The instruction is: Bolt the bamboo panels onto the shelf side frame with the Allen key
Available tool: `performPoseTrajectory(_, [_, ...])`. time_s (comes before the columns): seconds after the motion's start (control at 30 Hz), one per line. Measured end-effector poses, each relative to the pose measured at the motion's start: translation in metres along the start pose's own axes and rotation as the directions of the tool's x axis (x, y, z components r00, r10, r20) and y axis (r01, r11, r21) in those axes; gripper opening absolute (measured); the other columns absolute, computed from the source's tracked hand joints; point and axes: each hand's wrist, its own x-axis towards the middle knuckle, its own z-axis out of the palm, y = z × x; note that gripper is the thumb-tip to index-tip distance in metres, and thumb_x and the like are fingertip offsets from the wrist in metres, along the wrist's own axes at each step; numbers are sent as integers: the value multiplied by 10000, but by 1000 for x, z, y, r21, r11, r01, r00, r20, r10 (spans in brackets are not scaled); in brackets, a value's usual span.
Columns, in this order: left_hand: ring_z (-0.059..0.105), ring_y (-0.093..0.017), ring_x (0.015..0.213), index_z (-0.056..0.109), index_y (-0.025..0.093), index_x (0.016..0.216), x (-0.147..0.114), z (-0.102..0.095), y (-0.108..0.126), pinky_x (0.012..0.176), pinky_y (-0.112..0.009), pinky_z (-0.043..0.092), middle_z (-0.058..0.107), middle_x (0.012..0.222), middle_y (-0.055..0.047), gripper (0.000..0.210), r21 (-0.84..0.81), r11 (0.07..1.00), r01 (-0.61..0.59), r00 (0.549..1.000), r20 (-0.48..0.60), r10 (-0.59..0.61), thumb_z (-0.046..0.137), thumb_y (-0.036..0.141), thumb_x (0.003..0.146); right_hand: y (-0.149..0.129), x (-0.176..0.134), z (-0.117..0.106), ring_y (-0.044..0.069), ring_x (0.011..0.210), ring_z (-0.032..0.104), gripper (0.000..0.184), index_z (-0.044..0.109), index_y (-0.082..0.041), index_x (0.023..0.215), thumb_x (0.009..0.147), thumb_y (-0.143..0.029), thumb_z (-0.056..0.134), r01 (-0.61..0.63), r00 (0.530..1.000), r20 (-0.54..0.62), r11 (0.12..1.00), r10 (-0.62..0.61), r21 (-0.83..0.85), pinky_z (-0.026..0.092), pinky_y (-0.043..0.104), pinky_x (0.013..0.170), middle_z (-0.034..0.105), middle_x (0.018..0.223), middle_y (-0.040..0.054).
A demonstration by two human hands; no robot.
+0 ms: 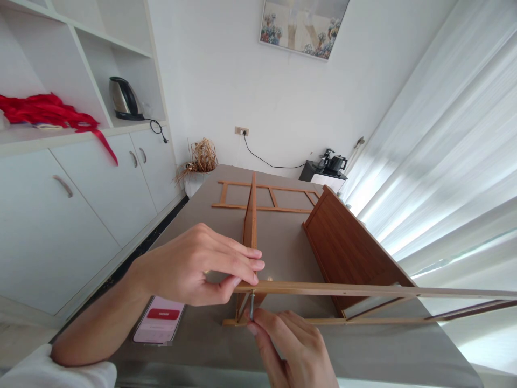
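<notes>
My left hand [214, 265] grips the corner where an upright wooden shelf panel [254, 215] meets the long side rail of a wooden frame [323, 290]. Its fingers lie over the rail's end and the thumb is tucked at the near side. Just below, my right hand [293, 345] pinches a thin metal rod that looks like a hex key [252, 306], its upper end at the rail near the joint. The fingertips partly hide its lower end. A second, larger wooden panel [351, 242] stands against the frame on the right.
Another ladder-like wooden frame [274, 196] lies at the far side of the grey table [210, 350]. A phone [158, 320] with a lit screen is beside my left forearm. Beyond are white cabinets [81, 188], a dried plant [203, 156], a kettle stand [323, 171] and curtains [444, 161].
</notes>
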Motion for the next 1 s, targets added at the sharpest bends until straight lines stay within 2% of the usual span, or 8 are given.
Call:
performPoseTrajectory(0.07, [693,-163,1146,726,239,1074,0,0,1,941,-178,587,767,1144,27,419,-1,1000,-1,1000,-2,1,600,-9,760,-1,1,2,92,559,623,104,623,-204,1038,1018,-204,521,15,1000,-19,1000,-15,-2,462,194,574,688,718,-37])
performPoseTrajectory(0.23, [703,-168,1126,724,247,1077,0,0,0,954,-198,590,770,1132,28,423,2,1000,-7,1000,-13,7,594,-7,765,-3,3,-2,91,608,663,115,644,-176,1069,995,-152,559,140,989,-50,989,-142,-44,497,193,610,737,804,-8])
performPoseTrajectory(0.37, [701,-174,1132,729,240,1083,-1,0,0,966,-208,588,767,1142,22,420,0,1000,-5,1000,-9,5,599,-5,768,2,0,-12,119,706,679,181,649,-175,1120,956,-110,608,106,993,-29,986,-111,-128,514,224,665,748,903,24])
performPoseTrajectory(0.5, [700,-171,1135,731,234,1084,-1,1,0,966,-201,587,767,1142,23,420,-10,1000,-4,1000,-13,4,608,-9,764,7,-2,-17,125,717,668,227,646,-147,1135,926,-62,618,130,990,-21,974,-137,-183,519,235,670,742,927,47])
performPoseTrajectory(1.0, [702,-167,1131,741,220,1064,1,1,0,984,-190,574,763,1153,24,411,5,1000,-12,1000,-16,12,615,-20,755,3,0,-22,111,687,652,237,668,-166,1097,935,-41,548,103,991,-56,954,-124,-281,503,224,651,738,888,45])
